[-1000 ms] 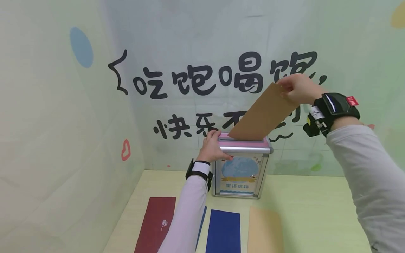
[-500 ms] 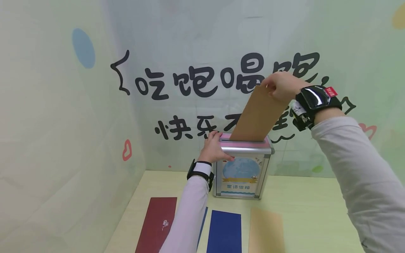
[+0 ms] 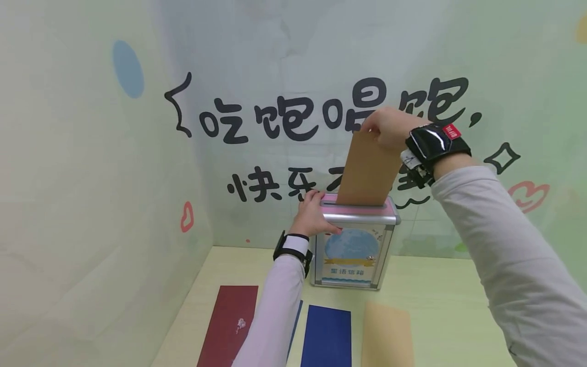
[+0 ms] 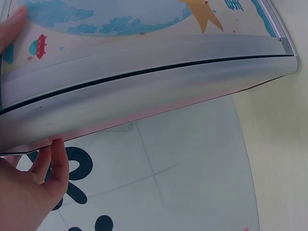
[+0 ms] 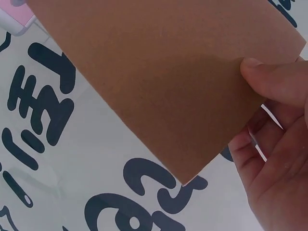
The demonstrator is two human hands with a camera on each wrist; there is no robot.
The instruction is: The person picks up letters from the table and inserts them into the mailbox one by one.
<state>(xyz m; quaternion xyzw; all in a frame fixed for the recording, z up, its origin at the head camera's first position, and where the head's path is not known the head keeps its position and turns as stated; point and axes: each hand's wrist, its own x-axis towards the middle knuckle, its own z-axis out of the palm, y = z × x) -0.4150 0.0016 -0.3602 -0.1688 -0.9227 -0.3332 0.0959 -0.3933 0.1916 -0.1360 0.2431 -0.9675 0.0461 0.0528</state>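
- At the lower left of the head view, a dark red envelope (image 3: 229, 316) is laid on the table (image 3: 440, 311); right of it, a blue envelope (image 3: 297, 318) is mostly hidden by the left sleeve (image 3: 272, 311).
- Left of centre, the letter box (image 3: 350, 278) is gripped at its top left end by the left hand (image 3: 313, 216), thumb on the front, fingers bent over the top.
- At lower centre, a dark blue envelope (image 3: 326, 334) and a tan envelope (image 3: 388, 336) are laid side by side.
- Above the box, the kraft envelope (image 3: 369, 171) is held with its long axis near upright, top leaned right, lower edge at the slot (image 3: 328, 204); the depth inside cannot be told.
- At its upper edge, the kraft envelope is pinched between thumb and fingers by the right hand (image 3: 390, 127), the nearer of the 2.
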